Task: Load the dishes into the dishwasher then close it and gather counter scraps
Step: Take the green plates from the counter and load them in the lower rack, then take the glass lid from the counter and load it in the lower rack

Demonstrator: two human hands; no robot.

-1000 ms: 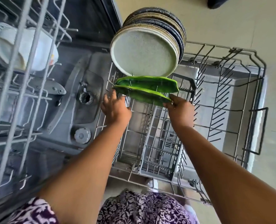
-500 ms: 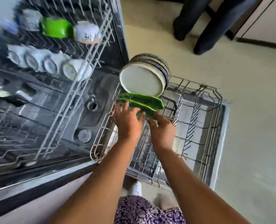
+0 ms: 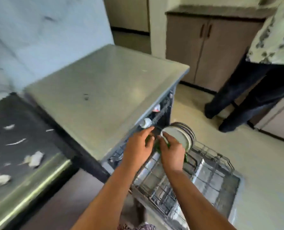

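Loading was the step in hand: your left hand (image 3: 138,147) and right hand (image 3: 172,151) met over the near end of the lower rack (image 3: 209,173), which stood pulled out on the open dishwasher door. Between them lay the green dishes (image 3: 157,147), mostly hidden; the right fingers curled over them, with a sliver of green showing past the wrist. The left hand touched the green edge with fingers bent, though motion blur left it unclear whether it gripped or only steadied. Just behind the hands, a row of round plates (image 3: 181,136) stood upright on edge in the rack, the front one almost touching the right knuckles. White cups (image 3: 147,122) showed in the upper rack under the steel tabletop (image 3: 104,80).

Judged from this layout, the loading was near its end but not finished. The next move would call for you to seat the green dishes firmly between the tines in front of the plates, without knocking the plate row, then to let go with both hands. After that, the lower rack needed to slide in before the door could close. The white scraps (image 3: 33,159) on the dark counter (image 3: 13,130) at your left remained ungathered. A second person (image 3: 254,80) stood on the floor beyond the rack, well apart from it.
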